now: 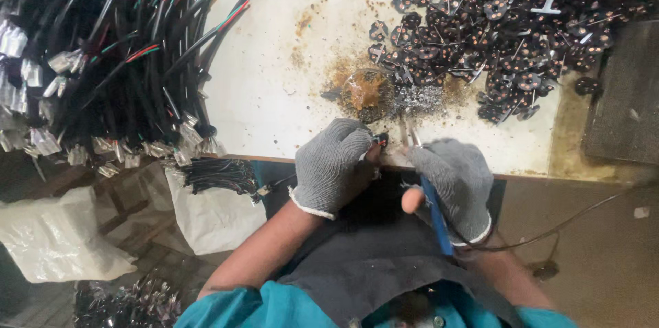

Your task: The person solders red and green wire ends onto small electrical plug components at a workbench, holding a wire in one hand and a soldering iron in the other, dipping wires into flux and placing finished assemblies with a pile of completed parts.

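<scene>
Both hands wear grey knit gloves at the front edge of a stained white table (274, 81). My left hand (333, 163) pinches the end of a black cable (379, 140) with red and black wires showing. A soldering iron with a blue handle (434, 211) is gripped in my right hand (456, 180), its metal tip (414, 136) pointing up toward the cable end. Just beyond the hands lies a brown flux tin (364, 90) with a patch of grey solder crumbs (419, 100) beside it.
A large bundle of black cables (117, 53) with coloured wires and metal terminals covers the table's left. A heap of small round black parts (494, 33) with metal pins fills the right rear. A dark slab (628, 95) sits far right. White bags (55, 239) lie below.
</scene>
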